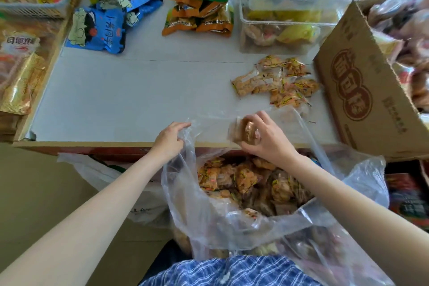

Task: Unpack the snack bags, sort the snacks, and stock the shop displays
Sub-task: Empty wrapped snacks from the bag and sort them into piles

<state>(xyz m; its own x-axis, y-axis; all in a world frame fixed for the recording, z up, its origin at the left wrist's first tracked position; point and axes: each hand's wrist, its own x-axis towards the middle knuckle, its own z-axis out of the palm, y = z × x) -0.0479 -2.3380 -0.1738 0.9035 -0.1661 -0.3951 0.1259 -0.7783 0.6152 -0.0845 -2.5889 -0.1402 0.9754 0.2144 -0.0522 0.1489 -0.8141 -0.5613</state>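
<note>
R hand [264, 137] grips a few small brown snack packets [246, 133] just above the counter edge. L hand [170, 140] pinches the rim of the clear plastic bag [209, 206], holding it open; bag's full of packets, below the counter [139, 90]. Sorted packet pile [276, 83] lies near a tilted cardboard box [362, 90].

Open clear plastic bag [232, 216] of wrapped snacks; loose snack pile [276, 81] on table.
</note>
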